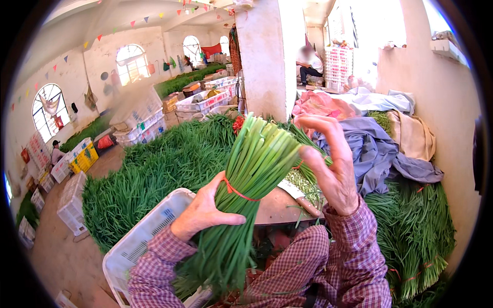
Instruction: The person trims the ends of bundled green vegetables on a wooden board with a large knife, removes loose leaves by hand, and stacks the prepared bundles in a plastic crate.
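My left hand [208, 209] is wrapped round a thick bundle of garlic chives [254, 164], just at its red band [237, 191]. The cut stalk ends point up and away, while the long green leaves hang down over my lap. At the bundle's upper right, my right hand [334, 167] is raised with thumb and forefinger spread and nothing visible between them. Below it, a knife [302, 199] with a wooden handle lies on a brown board [280, 205], beside chopped green bits [303, 182].
A white plastic crate [146, 231] stands at my left. Heaps of chives [159, 159] spread beyond it, and tied bundles [411, 231] lie at right under cloths [364, 143]. A pillar [262, 61] rises ahead. Two people sit farther off among stacked crates [338, 66].
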The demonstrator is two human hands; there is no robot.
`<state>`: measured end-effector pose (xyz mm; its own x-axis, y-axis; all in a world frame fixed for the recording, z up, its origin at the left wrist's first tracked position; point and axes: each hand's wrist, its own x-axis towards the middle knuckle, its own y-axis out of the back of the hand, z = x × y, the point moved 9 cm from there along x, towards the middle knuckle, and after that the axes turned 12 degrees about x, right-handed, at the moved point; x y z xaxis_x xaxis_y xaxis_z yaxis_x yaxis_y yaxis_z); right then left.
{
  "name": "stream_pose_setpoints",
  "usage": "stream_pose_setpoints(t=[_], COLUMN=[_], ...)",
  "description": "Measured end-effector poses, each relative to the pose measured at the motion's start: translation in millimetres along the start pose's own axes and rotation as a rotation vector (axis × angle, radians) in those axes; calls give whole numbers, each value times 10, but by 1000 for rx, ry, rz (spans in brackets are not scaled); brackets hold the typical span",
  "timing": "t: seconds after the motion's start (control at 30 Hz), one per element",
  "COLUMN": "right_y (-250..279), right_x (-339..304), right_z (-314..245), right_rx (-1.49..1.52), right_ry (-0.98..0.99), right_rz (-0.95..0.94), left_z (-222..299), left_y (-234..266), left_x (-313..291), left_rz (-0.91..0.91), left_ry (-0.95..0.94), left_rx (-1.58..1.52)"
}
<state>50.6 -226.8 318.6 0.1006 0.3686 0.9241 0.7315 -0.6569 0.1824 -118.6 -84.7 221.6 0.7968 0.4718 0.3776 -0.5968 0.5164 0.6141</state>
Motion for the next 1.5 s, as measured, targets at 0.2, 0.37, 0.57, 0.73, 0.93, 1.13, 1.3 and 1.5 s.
stream_pose_setpoints(t=[0.2, 0.37, 0.57, 0.73, 0.93, 1.13, 1.3, 1.5], right_y=[-395, -647, -819, -235, -385, -966, -996, -1166], right_x=[-95, -432, -865, -980, -1048, -1304, -1431, -1620], right_z=[204, 429, 560, 970, 879, 990, 1154, 1313], right_rx=[-33, 142, 130, -163, -253, -187, -55, 84], right_ry=[-68, -105, -163, -191, -304, -394, -458, -683], right_rz=[-321, -355, -344, -114, -199, -161, -44, -138], left_z=[57, -110, -409, -516, -672, -682, -747, -763], left_y=[160, 122, 64, 69, -51, -179, -236, -282], left_x=[-76, -275, -531, -684, -725, -656, -631, -627], left_rz=[-11, 13, -18, 35, 11, 8, -13, -18], left_ry=[-106, -92, 75, 47, 141, 85, 88, 57], left_rx=[540, 709, 803, 975, 1160, 1230, 1234, 1246])
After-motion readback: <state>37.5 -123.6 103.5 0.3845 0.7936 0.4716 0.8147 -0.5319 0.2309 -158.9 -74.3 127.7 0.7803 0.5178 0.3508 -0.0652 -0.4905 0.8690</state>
